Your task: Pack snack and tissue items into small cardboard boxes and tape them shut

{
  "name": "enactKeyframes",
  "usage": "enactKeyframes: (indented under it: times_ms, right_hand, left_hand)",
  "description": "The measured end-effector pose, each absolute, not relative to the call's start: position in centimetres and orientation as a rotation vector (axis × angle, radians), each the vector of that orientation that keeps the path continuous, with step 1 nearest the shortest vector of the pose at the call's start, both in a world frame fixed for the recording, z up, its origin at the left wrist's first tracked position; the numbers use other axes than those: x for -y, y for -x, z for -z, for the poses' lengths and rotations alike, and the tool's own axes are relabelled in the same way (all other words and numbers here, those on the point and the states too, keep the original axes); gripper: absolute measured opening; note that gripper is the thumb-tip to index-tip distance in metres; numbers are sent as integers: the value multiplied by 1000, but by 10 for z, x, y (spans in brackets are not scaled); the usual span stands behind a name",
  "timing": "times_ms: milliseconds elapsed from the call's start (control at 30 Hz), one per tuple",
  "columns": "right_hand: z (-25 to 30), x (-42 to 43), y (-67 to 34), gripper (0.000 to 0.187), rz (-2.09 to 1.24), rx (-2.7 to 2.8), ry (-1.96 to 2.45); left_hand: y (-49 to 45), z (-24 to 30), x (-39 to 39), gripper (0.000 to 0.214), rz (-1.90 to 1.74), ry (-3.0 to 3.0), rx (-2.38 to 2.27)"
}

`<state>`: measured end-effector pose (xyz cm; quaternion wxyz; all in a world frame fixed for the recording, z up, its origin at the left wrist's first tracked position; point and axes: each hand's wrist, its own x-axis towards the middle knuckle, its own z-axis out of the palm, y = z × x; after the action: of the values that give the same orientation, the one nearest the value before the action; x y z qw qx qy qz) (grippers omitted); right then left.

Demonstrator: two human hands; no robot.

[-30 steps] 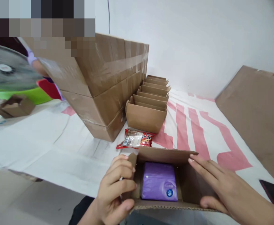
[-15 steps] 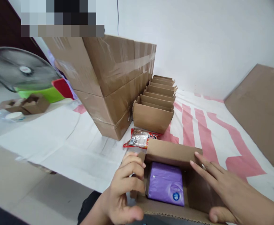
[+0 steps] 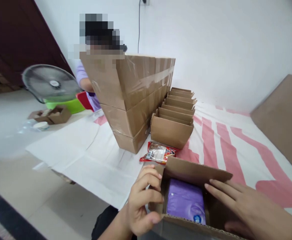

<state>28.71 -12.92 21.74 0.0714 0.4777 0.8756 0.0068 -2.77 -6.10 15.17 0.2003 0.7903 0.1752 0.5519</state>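
Observation:
An open cardboard box (image 3: 197, 171) stands close in front of me, its back flap raised. Inside, toward the left end, lies a purple plastic-wrapped pack (image 3: 184, 200) with a blue round mark, looking like tissues. My left hand (image 3: 146, 200) is curled round the box's left end flap, thumb at the near corner. At the right end, my right hand (image 3: 248, 203) has its fingers stretched out over the box, tips by the back flap. Its thumb shows dimly inside, and the hand covers most of the right end. A red snack packet (image 3: 158, 153) lies just behind the box.
A tall stack of taped cartons (image 3: 138, 86) rises behind the packet. Beside it runs a row of open cardboard boxes (image 3: 171, 131). A person in a purple sleeve (image 3: 81, 71) is partly hidden behind the stack. A fan (image 3: 52, 83) is at left, a large brown board (image 3: 283, 123) at right.
The view has shifted, so the scene sits further right and lower. My right hand's fingers have come lower against the back flap. My left hand keeps its place on the box.

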Motion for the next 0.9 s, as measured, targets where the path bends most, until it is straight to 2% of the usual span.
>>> enactKeyframes:
  times_ms: [133, 300, 433, 533, 667, 833, 900]
  right_hand:
    - [-219, 118, -262, 69, 35, -2740, -1251]
    - [-197, 91, -233, 48, -120, -2927, -737]
    - [-171, 67, -210, 51, -113, -2983, -436]
    - [-149, 54, -194, 58, -83, -2966, -390]
    - [-126, 45, -177, 39, -86, -2928, -343]
    - [-122, 44, -169, 17, -118, -2896, -377]
    - [-122, 45, -169, 18, -143, -2904, -368]
  left_hand:
    - [25, -153, 63, 41, -1559, -2224, -501]
    - [24, -150, 64, 40, -1562, -2247, -500]
    - [23, -148, 64, 40, -1570, -2244, -498]
    - [23, -146, 63, 40, -1587, -2255, -493]
    - [21, -141, 62, 42, -1653, -2302, -503]
    - [18, -136, 61, 46, -1717, -2326, -568]
    - [16, -135, 61, 48, -1760, -2335, -590]
